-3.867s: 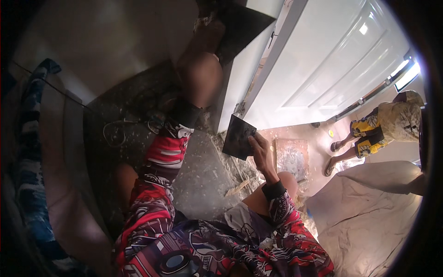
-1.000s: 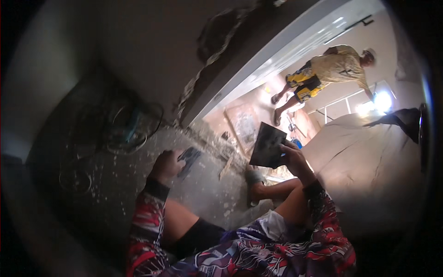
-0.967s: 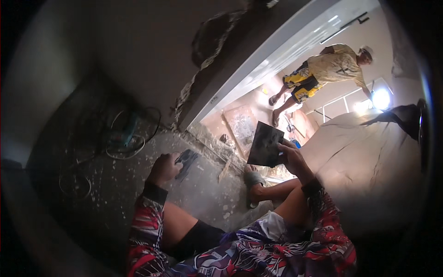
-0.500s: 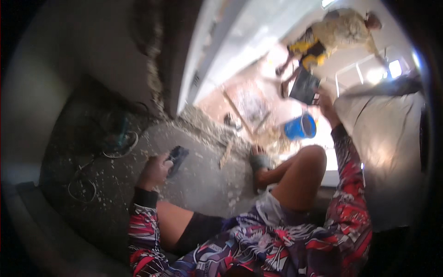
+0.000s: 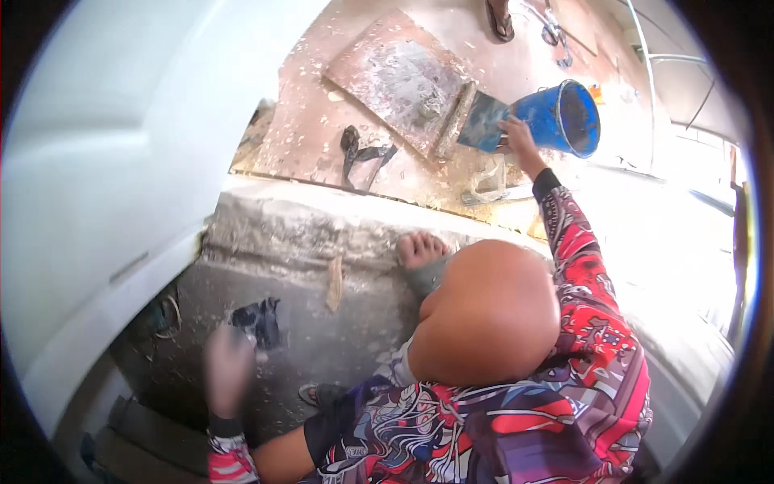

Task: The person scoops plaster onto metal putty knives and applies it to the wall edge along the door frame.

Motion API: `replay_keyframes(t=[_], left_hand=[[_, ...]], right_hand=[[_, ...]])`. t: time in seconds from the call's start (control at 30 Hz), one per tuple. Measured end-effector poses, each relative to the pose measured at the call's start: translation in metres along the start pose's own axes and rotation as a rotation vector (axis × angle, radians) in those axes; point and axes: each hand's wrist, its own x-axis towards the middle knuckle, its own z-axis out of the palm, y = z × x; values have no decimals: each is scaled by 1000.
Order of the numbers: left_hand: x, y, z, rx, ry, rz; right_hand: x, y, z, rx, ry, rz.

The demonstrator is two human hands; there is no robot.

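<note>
With my right arm stretched forward, my right hand (image 5: 520,139) grips a broad, dark rectangular plastering trowel (image 5: 481,123). The trowel lies beside the blue bucket (image 5: 538,119), which is tipped on its side with its grey-coated mouth facing right. Just left of the trowel is a mortar-crusted strip (image 5: 456,121) on the edge of a board (image 5: 363,60) smeared with grey-white paste. Low at the left, my left hand (image 5: 230,367) is smeared by motion. A small dark scraper (image 5: 260,321) with a ragged outline extends from its fingers, over the grey floor.
A white door-like panel (image 5: 137,121) stands at the left. A rough sill (image 5: 314,230) crosses ahead, my bare foot (image 5: 422,248) on it and a wood sliver (image 5: 334,284) nearby. Beyond lie a black strap (image 5: 363,157) and another person's sandalled foot (image 5: 500,20). A metal frame (image 5: 651,89) rises at right.
My view has swung down and toward the right. My right hand has lowered the trowel from mid-air to beside the bucket. My left hand has drawn back toward me with the scraper.
</note>
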Motion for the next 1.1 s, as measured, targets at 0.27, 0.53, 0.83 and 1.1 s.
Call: replay_keyframes(t=[0.27, 0.53, 0.83, 1.1], left_hand=[[252, 111, 123, 723, -91, 673], [457, 161, 300, 936, -205, 828], [516, 242, 409, 1297, -13, 984], [507, 199, 437, 1309, -174, 1130]], right_hand=[[74, 134, 15, 177, 28, 126], [43, 125, 71, 333, 92, 114], [30, 164, 70, 432, 58, 169], [66, 148, 107, 645, 77, 325]])
